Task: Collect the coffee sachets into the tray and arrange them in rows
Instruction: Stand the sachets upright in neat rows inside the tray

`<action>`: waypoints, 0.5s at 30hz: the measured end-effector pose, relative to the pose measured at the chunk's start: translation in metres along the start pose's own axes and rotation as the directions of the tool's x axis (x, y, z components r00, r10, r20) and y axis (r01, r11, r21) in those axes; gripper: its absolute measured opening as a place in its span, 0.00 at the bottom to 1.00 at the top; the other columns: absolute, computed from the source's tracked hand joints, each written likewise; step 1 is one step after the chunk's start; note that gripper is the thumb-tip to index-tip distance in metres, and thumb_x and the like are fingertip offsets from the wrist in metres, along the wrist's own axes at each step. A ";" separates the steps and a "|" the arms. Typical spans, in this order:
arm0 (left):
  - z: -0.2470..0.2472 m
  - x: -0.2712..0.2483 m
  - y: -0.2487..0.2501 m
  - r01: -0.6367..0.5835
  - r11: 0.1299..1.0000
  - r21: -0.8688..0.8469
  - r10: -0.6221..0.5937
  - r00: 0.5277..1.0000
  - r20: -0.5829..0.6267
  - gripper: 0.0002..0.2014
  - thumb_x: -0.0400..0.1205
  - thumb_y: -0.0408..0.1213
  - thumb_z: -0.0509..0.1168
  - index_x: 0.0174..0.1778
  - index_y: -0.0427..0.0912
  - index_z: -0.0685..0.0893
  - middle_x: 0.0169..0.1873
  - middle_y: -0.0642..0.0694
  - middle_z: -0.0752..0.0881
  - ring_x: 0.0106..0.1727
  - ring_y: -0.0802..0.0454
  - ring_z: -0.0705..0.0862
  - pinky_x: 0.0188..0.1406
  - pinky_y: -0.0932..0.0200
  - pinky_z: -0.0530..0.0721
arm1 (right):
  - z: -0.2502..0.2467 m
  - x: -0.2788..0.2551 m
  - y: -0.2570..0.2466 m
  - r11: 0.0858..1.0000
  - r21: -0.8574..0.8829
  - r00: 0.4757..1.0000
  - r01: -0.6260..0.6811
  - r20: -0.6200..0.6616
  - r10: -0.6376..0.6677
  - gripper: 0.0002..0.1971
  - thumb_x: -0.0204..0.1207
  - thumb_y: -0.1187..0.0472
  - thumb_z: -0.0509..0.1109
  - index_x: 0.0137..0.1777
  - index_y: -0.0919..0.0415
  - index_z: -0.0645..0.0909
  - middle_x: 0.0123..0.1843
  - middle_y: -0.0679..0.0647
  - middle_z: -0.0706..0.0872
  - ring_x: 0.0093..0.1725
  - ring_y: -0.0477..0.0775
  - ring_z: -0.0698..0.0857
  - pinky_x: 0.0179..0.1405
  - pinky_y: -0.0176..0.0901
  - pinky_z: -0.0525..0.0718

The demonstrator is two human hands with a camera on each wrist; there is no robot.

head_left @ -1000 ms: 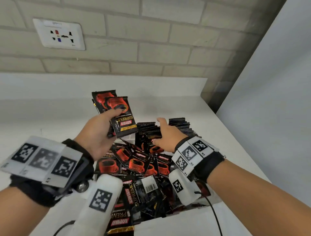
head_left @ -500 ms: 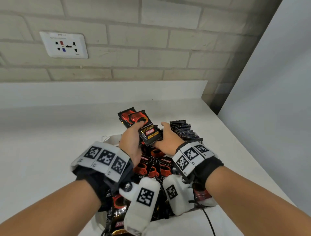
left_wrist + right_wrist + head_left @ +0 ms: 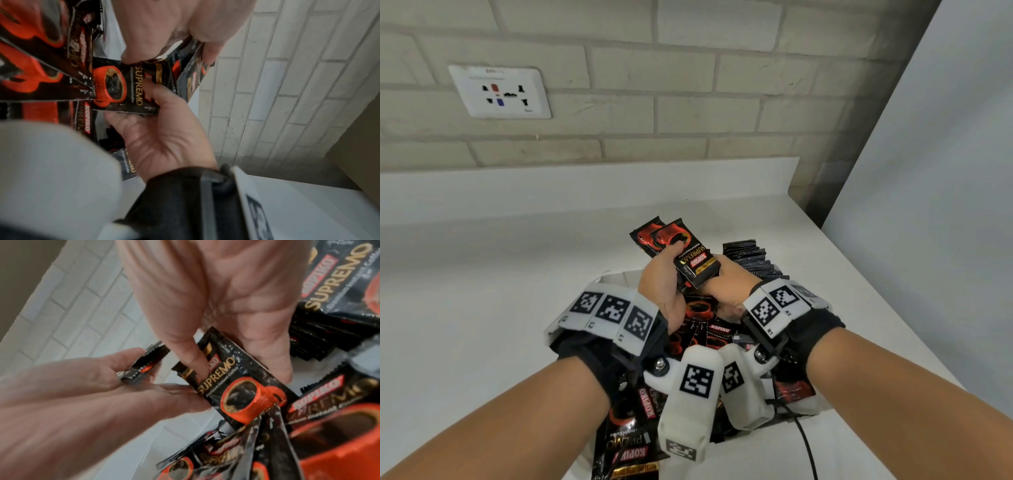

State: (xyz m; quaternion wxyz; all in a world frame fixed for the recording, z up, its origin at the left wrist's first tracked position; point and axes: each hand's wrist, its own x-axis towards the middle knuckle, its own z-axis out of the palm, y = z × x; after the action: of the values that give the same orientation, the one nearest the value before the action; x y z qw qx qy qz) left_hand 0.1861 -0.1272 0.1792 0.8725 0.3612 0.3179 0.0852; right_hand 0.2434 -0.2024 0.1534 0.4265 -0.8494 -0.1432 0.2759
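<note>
Two hands meet above the tray (image 3: 616,279) of loose sachets: left hand (image 3: 662,279) clamps a small stack (image 3: 654,236), right hand (image 3: 726,277) pinches one sachet (image 3: 242,379) — a loosened grip could scatter them across the table (image 3: 482,274).

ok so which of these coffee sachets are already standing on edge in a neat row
The black sachets packed upright on edge at the tray's far right, beyond the right hand. The loose sachets lie flat and jumbled.
</note>
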 end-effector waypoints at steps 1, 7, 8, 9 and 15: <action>0.001 0.000 0.001 0.009 1.000 0.006 -0.009 1.000 0.006 0.06 0.83 0.35 0.60 0.48 0.37 0.81 0.46 0.40 0.85 0.49 0.44 0.84 0.63 0.48 0.80 | 0.001 0.005 0.003 1.000 0.002 1.000 -0.007 -0.001 0.007 0.17 0.65 0.60 0.72 0.54 0.61 0.81 0.51 0.62 0.87 0.53 0.63 0.85 0.61 0.61 0.80; -0.006 -0.009 0.013 0.013 0.996 0.094 -0.019 0.998 0.066 0.10 0.84 0.34 0.59 0.59 0.36 0.79 0.48 0.40 0.86 0.43 0.46 0.85 0.34 0.59 0.87 | -0.007 -0.006 -0.008 0.997 -0.071 0.999 -0.040 0.027 0.042 0.35 0.70 0.68 0.72 0.76 0.61 0.61 0.62 0.61 0.81 0.54 0.57 0.83 0.58 0.49 0.81; -0.009 -0.011 0.015 0.006 0.993 0.114 -0.015 0.997 0.079 0.08 0.84 0.34 0.59 0.55 0.37 0.80 0.44 0.41 0.86 0.39 0.48 0.85 0.26 0.63 0.86 | -0.010 -0.008 -0.010 0.994 -0.104 0.998 -0.039 0.048 0.044 0.39 0.72 0.71 0.70 0.79 0.62 0.53 0.66 0.62 0.78 0.48 0.54 0.82 0.48 0.43 0.82; -0.012 -0.014 0.018 -0.003 0.991 0.137 -0.009 0.996 0.088 0.06 0.84 0.34 0.59 0.51 0.38 0.80 0.41 0.43 0.86 0.37 0.49 0.84 0.22 0.65 0.84 | -0.013 -0.009 -0.010 0.989 -0.140 0.996 -0.037 0.071 0.047 0.42 0.73 0.72 0.68 0.81 0.60 0.46 0.68 0.63 0.75 0.40 0.51 0.80 0.37 0.38 0.79; -0.033 -0.032 0.033 -0.042 0.985 0.168 0.023 0.993 0.117 0.09 0.82 0.33 0.62 0.55 0.37 0.82 0.49 0.39 0.89 0.45 0.46 0.87 0.40 0.55 0.88 | -0.026 -0.030 -0.018 0.951 -0.305 0.998 0.049 0.061 -0.032 0.42 0.77 0.72 0.62 0.82 0.53 0.39 0.74 0.66 0.70 0.36 0.54 0.81 0.34 0.39 0.77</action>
State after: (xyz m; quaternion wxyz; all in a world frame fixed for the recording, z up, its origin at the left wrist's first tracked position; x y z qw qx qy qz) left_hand 0.1429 -0.0962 0.1997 0.8536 0.4440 0.2676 0.0510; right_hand 0.2343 -0.2227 0.1904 0.2912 -0.8942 -0.2135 0.2646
